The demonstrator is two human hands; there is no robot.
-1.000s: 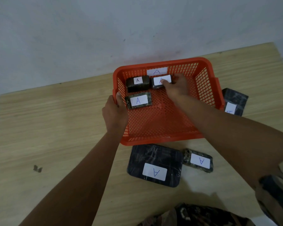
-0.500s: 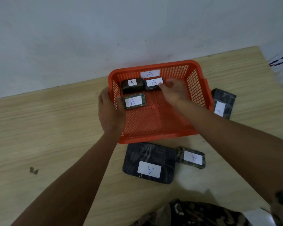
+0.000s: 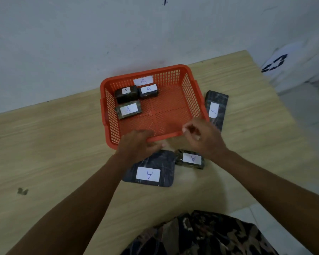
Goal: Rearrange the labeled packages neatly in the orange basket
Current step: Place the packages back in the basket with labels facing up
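- Orange plastic mesh basket sits at the table's 12 o'clock, w/ three small dark film-wrapped blocks w/ white "A" labels inside: two side by side at the basket's 11 o'clock, a third just nearer, at 9 o'clock by the left wall.
- Still outside: large flat dark wrapped packet w/ white "A" label at the basket's 6 o'clock, small dark wrapped block w/ white "A" label touching its right edge, and a long dark wrapped packet at 3 o'clock against the basket's right wall.
- Handling, as we judge it: glossy film prob slick; blocks look stiff & light, so pinch across the short sides, not the label. Flat packet may flex – take it by two opposite edges.
- Our left hand lies palm-down over the basket's near rim, fingers loosely spread, holding nothing, above the flat packet's far edge.
- Our right hand hovers at the near-right corner, fingers curled w/ thumb & forefinger close together; nothing visible betw them, though we can't tell for sure.
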